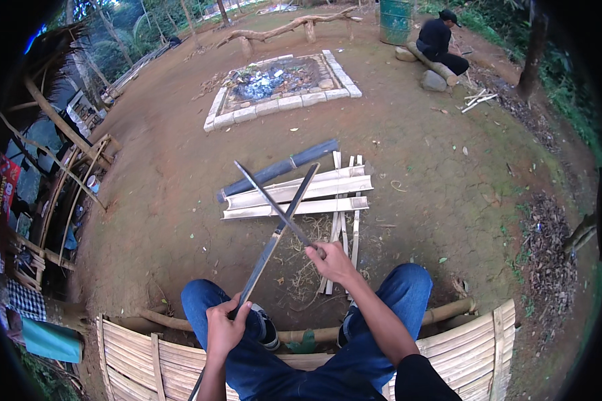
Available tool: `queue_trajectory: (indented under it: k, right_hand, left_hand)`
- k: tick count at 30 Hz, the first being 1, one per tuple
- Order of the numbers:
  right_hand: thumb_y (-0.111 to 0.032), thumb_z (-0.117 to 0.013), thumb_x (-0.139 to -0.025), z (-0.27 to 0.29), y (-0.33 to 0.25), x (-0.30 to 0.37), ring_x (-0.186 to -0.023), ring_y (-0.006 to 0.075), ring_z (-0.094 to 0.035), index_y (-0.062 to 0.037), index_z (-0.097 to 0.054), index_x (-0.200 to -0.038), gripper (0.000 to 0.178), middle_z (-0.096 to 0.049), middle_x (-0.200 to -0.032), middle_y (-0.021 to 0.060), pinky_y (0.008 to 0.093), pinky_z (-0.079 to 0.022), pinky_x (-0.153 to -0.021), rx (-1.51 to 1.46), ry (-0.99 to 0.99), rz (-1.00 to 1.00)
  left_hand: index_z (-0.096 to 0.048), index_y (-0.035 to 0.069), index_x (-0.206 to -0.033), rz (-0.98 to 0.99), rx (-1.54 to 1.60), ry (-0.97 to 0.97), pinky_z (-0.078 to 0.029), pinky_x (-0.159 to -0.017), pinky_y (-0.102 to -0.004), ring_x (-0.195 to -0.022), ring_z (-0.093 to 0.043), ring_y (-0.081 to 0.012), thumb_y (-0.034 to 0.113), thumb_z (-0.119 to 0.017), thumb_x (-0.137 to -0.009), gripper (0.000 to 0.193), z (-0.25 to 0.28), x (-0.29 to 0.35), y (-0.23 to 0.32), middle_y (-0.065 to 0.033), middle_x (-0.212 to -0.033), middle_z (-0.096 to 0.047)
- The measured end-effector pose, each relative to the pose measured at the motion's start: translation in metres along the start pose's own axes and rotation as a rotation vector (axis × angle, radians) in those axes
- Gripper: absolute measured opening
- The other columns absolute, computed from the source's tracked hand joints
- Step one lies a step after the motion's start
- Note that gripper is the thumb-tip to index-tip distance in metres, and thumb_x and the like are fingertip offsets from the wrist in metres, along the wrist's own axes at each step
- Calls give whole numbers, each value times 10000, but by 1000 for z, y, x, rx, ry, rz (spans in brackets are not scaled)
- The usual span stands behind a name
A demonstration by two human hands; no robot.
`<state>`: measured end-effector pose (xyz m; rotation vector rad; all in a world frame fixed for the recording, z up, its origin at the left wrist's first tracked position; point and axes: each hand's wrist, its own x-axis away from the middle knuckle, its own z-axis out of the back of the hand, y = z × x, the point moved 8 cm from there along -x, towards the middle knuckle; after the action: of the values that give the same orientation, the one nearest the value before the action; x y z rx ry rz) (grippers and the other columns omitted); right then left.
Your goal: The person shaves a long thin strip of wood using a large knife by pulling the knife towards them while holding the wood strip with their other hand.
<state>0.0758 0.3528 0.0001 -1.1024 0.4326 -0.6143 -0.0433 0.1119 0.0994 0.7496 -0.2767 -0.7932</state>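
My right hand [333,262] is closed round the handle of a machete [269,202], whose long blade points up and to the left. A long, dark-skinned bamboo strip [263,259] is gripped in my left hand [227,324]; it slants up to the right, and its lower end passes back beside my left forearm. Blade and strip cross in front of my knees, the blade seeming to touch the strip's edge. Beyond them on the ground lie pale split bamboo halves [314,207], a dark uncut bamboo pole [269,172] and several thin bamboo slats [356,248].
Under me is a bamboo slat bench [130,357]. Shavings [299,271] litter the dirt by my feet. Farther off are a brick-edged fire pit [281,104], a branch rail [294,25], a green drum [395,21] and a person [436,41] seated on a log. A bamboo shelter [67,144] stands left.
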Motion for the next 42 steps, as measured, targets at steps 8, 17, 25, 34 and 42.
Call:
queue_trajectory:
  k: [8,17,25,34,42]
  right_hand:
    - [-555,-612,-812,-27,-26,10,-523,304,-605,-84,-686,-776,479,-576,-523,111,406,-475,-535,267,-208,350]
    - [-536,-603,-824,-10,-25,0,-451,295,-539,-48,-679,-781,495,-452,-440,84,388,-426,-474,212,100,396]
    - [-589,-444,-933,66,65,-36,-433,147,-498,-43,-609,-724,608,-499,-489,16,378,-416,-438,4,477,-242]
    - [-697,-354,-910,60,66,-17,-342,82,-326,-102,-447,-731,629,-373,-493,-20,248,-290,-338,-1055,502,-361]
    - [-625,-370,-948,69,50,-14,-346,86,-337,-72,-453,-727,601,-382,-499,-1,232,-296,-323,-869,412,-242]
  left_hand:
    - [-661,-74,-1029,11,66,3,-496,-652,-295,-744,-685,-153,114,-671,-863,252,-6,0,-6,-271,-765,-643]
    - [-648,-67,-1084,-40,15,50,-459,-576,-279,-582,-549,-95,136,-648,-889,281,1,-15,12,-186,-627,-601]
    - [-640,-69,-1110,-6,125,43,-413,-557,-226,-615,-461,-41,129,-651,-893,294,16,12,-34,-71,-622,-595]
    - [-653,-50,-1117,124,251,-8,-351,-533,-187,-619,-419,-21,129,-637,-911,273,15,15,-49,39,-653,-535]
    - [-654,-51,-1091,58,219,-77,-439,-604,-225,-657,-491,-46,131,-643,-899,265,-6,11,-33,-67,-657,-630]
